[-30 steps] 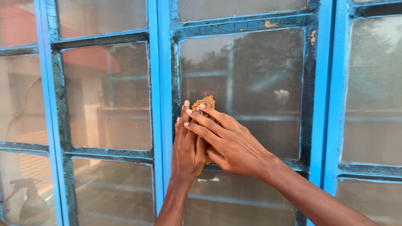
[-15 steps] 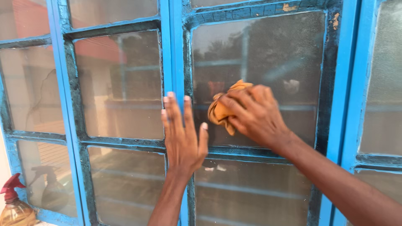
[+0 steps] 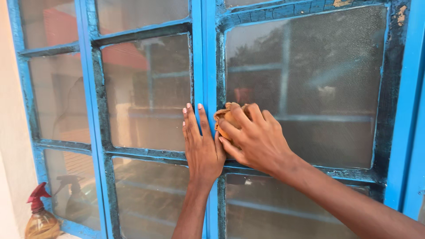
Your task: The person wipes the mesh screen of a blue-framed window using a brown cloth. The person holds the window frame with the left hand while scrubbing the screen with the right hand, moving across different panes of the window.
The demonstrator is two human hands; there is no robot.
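Observation:
A blue-framed window (image 3: 201, 53) with several dusty glass panes fills the view. My right hand (image 3: 254, 137) is shut on a crumpled orange-brown cloth (image 3: 223, 118) and presses it against the lower left corner of the upper right pane (image 3: 310, 84). My left hand (image 3: 201, 146) lies flat, fingers together and pointing up, on the blue centre post of the frame, right beside the cloth. It holds nothing.
A spray bottle (image 3: 40, 217) with a red trigger head and amber liquid stands on the sill at the lower left. A pale wall (image 3: 11, 132) borders the window on the left. Paint is chipped along the frame's top right corner (image 3: 400, 15).
My right hand has slid the cloth down and to the left across the pane, back to the centre post. My left hand stays flat on the frame. The view has shifted right.

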